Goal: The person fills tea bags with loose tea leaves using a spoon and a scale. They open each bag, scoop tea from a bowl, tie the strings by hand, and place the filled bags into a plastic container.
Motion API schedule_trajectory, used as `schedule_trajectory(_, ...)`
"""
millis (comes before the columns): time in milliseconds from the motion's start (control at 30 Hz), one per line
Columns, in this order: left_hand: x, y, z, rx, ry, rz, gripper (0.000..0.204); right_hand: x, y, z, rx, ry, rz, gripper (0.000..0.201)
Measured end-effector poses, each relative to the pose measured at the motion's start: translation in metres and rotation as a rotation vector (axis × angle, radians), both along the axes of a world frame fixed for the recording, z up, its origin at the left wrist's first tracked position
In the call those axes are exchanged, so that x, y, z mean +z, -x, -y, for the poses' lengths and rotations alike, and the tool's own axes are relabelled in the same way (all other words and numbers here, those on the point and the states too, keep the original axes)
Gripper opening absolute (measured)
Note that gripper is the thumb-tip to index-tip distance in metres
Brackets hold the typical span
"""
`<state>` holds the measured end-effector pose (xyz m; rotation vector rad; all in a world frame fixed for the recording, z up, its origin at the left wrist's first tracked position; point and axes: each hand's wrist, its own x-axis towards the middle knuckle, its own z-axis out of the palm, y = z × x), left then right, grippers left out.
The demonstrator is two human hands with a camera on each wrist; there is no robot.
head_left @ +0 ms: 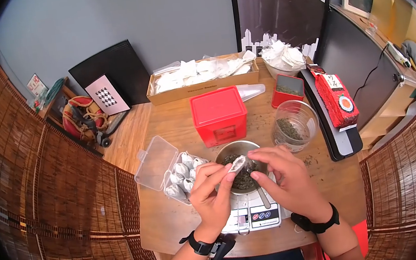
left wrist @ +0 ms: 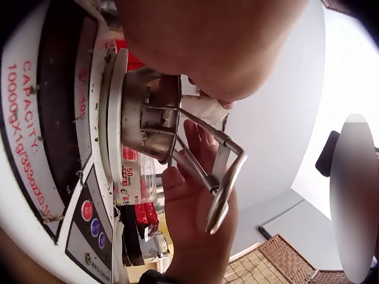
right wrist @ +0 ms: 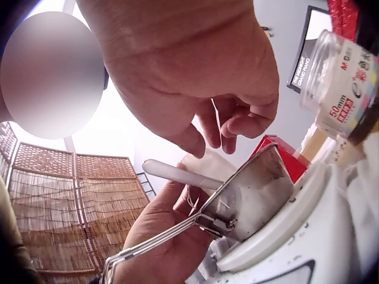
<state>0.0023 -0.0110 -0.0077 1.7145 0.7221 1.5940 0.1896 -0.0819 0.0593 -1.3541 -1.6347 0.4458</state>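
Observation:
My left hand (head_left: pixel 210 194) pinches a small white tea bag (head_left: pixel 238 163) between thumb and fingers, over a metal cup (head_left: pixel 220 154) of dark loose tea leaves (head_left: pixel 243 182). Close beside the bag is my right hand (head_left: pixel 291 178), thumb and forefinger apart, nothing visibly gripped. A spoon (head_left: pixel 263 198) leans in the cup, its handle sticking out over the rim. The cup stands on a white digital scale (head_left: pixel 242 222), with its wire handle (left wrist: pixel 222 160) toward the body. Seen from the left wrist, the bag's pale side shows just above the rim.
Left of the cup, an open clear plastic box (head_left: pixel 156 154) holds several filled white bags (head_left: pixel 181 172). Behind are a red lidded box (head_left: pixel 219 113) and a carton (head_left: pixel 203 89) of white bags. A clear jar (head_left: pixel 302 118) and a red tin (head_left: pixel 286 86) of leaves stand at the right.

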Motion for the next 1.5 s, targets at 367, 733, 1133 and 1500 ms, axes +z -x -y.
schedule_trajectory(367, -0.003, 0.000, -0.002, -0.029, 0.078, 0.070, 0.021, -0.006, 0.005, -0.004, 0.044, 0.021, -0.021, 0.031)
schedule_trajectory(733, -0.002, -0.001, -0.004, 0.000, -0.002, -0.017, 0.021, -0.011, 0.004, -0.007, 0.071, -0.101, 0.093, 0.031)
schedule_trajectory(1133, -0.002, -0.001, -0.004, 0.008, 0.001, 0.018, 0.019, -0.013, 0.001, -0.004, -0.026, -0.027, 0.021, 0.028)
schedule_trajectory(1500, -0.002, -0.001, -0.004, 0.013, 0.008, 0.006, 0.019, -0.013, -0.004, -0.005, -0.007, -0.104, 0.077, 0.025)
